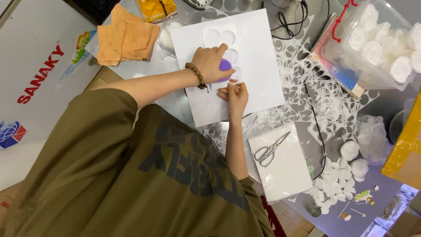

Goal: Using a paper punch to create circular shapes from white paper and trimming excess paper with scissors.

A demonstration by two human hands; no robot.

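While both hands (211,62) (235,94) work mid-sheet (258,57), its edges lie bare.

White appliance panel (39,66) far left — red lettering, multicoloured sticker, blue globe logo. Yellow-orange packet (156,8) top centre. Clear plastic box (377,41) top right, white paper roses inside. Yellow taped carton (405,145) right edge.

Bare white sheet (258,66) open beyond the hands, black cable (312,109) and cut scraps (324,101) alongside, scissors (269,150) nearer, clear box (377,44) farther off.
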